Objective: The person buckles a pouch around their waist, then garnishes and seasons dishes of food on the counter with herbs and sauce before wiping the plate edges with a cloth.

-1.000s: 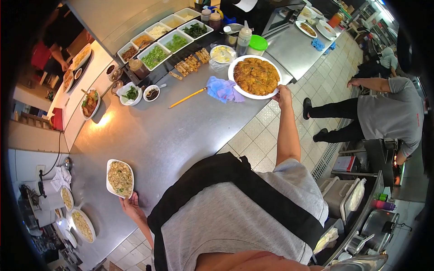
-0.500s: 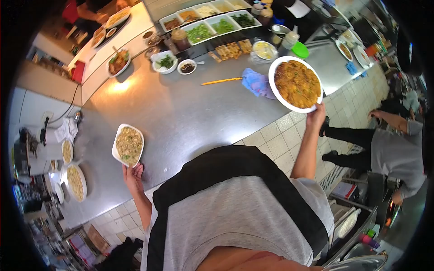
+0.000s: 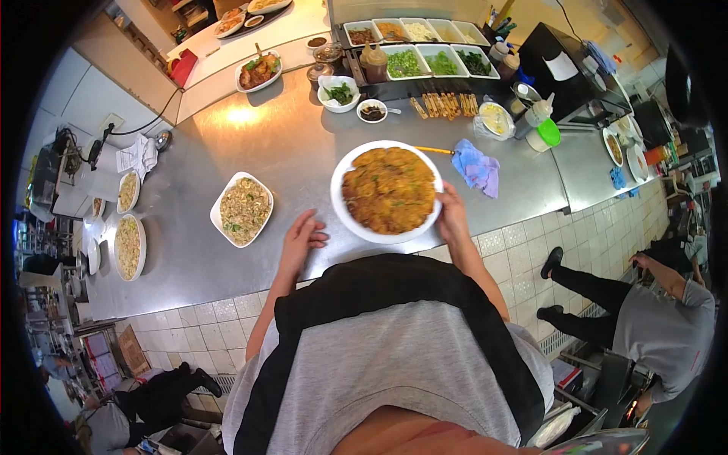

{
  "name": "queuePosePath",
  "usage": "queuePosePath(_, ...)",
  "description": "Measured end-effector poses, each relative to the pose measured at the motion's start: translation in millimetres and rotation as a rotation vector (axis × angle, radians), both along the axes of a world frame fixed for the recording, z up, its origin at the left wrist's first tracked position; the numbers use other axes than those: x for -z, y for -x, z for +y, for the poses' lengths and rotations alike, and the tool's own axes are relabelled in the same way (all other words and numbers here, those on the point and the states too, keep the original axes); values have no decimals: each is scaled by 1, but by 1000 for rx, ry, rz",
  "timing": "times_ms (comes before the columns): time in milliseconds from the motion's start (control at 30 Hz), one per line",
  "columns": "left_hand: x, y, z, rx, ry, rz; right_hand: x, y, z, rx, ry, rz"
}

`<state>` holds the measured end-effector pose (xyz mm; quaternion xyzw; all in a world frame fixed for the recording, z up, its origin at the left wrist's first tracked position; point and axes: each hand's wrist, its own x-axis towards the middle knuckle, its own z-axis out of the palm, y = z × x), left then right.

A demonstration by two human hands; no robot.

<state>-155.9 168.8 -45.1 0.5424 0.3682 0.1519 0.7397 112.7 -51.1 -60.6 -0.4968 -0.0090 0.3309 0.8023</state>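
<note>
My right hand [image 3: 453, 214] grips the right rim of a round white plate [image 3: 343, 215] that bears a large browned pancake [image 3: 388, 189]. Between that plate and the squarish white dish [image 3: 246, 240] of fried rice [image 3: 243, 208], my left hand [image 3: 304, 236] is empty with its fingers apart, over the counter's near edge. The rice dish rests on the steel counter [image 3: 303, 159], to the left of my left hand. A yellow pencil-like stick [image 3: 434, 149] and a crumpled blue-purple cloth [image 3: 476, 167] lie right of the plate.
Topping trays [image 3: 402, 62], a bowl of greens [image 3: 339, 93] and a sauce bowl [image 3: 371, 111] line the back. Rice plates [image 3: 130, 246] stand at the left. One person [image 3: 660, 326] stands at the right, another [image 3: 110, 425] at lower left.
My left hand has let go of the rice dish and moved right of it. My right hand has brought the pancake plate leftward, in front of my body. The view has turned.
</note>
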Motion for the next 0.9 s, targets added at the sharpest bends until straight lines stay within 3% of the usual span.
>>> queuePosePath(100,4,-20,-8,-26,181,-81,4,5,35,-159,73,-5)
queuePosePath(267,9,-23,8,-84,71,-24,-16,-45,53,-666,404,-190)
queuePosePath(300,11,-23,10,-65,56,-20,-27,-66,56,-760,529,-338)
queuePosePath(367,10,-29,11,-58,30,-11,-41,-119,64,-686,695,-724)
queuePosePath(433,11,-36,13,-66,12,9,-58,-187,80,-453,913,-1193)
queuePosePath(500,8,-43,15,-66,-9,33,-90,-241,98,-240,961,-1403)
queuePosePath(533,9,-46,16,-64,-54,54,-103,-263,108,-243,1024,-1275)
queuePosePath(633,11,-55,14,-107,-191,114,-106,-331,151,-374,1254,-1317)
queuePosePath(767,16,-60,12,-176,-252,111,-114,-328,207,-550,1571,-1317)
queuePosePath(900,10,-62,10,-196,-234,114,-95,-324,232,-633,1638,-1419)
